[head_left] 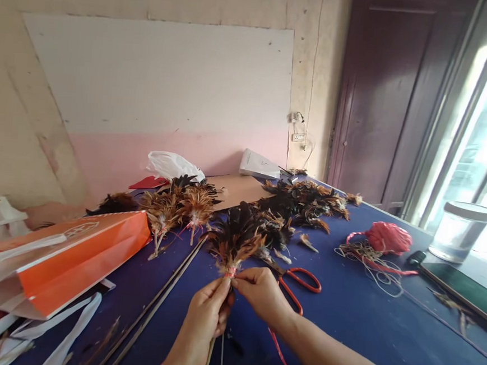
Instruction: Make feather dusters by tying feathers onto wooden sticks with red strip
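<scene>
My left hand (206, 314) is closed around a thin stick (208, 359) just below a bunch of black and brown feathers (238, 238). Pink string (230, 272) wraps the base of the feathers. My right hand (262, 293) pinches at this wrapping, fingertips close to my left thumb. A loose length of pink string (281, 357) trails down from beneath my right hand; the part inside the fingers is hidden. Red-handled scissors (305, 279) lie on the blue tabletop just beyond my right hand, blades partly under feathers.
Two tied feather bunches (197, 204) and a loose feather heap (305, 201) lie farther back. Long sticks (153, 310) rest left, beside an orange bag (85, 260). Right are a pink string ball (388, 238), tangled twine (364, 256) and a lidded clear jar (461, 233).
</scene>
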{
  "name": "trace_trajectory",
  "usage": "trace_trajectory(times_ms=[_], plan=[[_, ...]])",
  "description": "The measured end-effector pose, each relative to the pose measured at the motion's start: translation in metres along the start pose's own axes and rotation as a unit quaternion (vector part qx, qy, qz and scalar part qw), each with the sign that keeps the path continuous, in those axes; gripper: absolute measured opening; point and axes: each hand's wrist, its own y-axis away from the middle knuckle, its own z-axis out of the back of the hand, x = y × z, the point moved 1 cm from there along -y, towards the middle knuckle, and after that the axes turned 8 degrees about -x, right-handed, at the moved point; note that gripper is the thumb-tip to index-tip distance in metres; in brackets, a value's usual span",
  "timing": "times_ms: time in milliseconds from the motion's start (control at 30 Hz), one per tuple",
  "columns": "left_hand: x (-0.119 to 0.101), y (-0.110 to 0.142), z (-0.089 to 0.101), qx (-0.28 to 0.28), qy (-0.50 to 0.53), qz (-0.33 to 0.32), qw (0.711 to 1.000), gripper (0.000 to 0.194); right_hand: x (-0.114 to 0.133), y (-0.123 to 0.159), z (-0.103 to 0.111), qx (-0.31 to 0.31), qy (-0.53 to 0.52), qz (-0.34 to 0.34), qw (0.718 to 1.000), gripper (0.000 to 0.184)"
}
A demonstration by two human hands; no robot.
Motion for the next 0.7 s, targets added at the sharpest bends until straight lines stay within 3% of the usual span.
trace_trajectory(times_ms=[200,367,467,600,700], plan=[[0.0,-0.004,0.006,0.005,0.007,0.022,1.0,0.04,0.013,0.015,0.001,-0.057,0.229,0.124,0.964,0.023],[-0.002,-0.003,0.015,0.001,0.012,0.04,0.999,0.037,0.018,0.01,0.015,0.013,0.211,0.129,0.969,0.024],[-0.005,-0.009,0.022,-0.005,0.029,0.057,0.998,0.036,0.006,-0.024,0.055,0.051,0.24,0.067,0.967,0.027],[-0.006,-0.018,0.027,0.007,0.074,0.085,0.994,0.036,-0.022,-0.086,0.136,-0.089,0.368,-0.016,0.925,0.02],[-0.002,-0.022,0.026,0.0,0.094,0.105,0.99,0.039,-0.042,-0.125,0.172,-0.149,0.417,-0.058,0.895,0.016]])
